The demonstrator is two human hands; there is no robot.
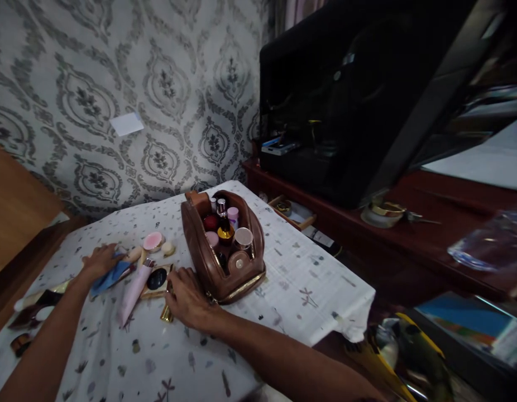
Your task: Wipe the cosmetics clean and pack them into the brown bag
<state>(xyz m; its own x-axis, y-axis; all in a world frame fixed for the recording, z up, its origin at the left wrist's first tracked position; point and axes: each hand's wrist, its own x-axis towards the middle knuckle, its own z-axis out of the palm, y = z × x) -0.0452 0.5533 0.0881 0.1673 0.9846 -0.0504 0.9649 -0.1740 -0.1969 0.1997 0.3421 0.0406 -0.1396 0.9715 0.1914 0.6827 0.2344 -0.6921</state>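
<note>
An unzipped brown cosmetic bag (pixel 195 245) stands on the cloth-covered table, holding bottles and jars, among them an amber bottle (pixel 225 230) with a silver cap. My right hand (pixel 187 296) is at its near left side, fingers curled; what they hold, if anything, is hidden. A gold tube (pixel 167 314) shows just below these fingers, and a compact with a dark round centre (pixel 157 278) lies beside them. Further left, my left hand (pixel 101 259) rests with fingers stretched out at a blue packet (pixel 108 281). Between the hands lies a pale pink squeeze tube (pixel 135 290).
A pink round compact (pixel 153 241) and a small cream-coloured round item (pixel 167 248) lie behind the hands. Several cosmetics, including a dark-capped item (pixel 20 344), sit at the left edge. On the right are an open drawer (pixel 298 215) and a television (pixel 346 111) on a red-brown cabinet.
</note>
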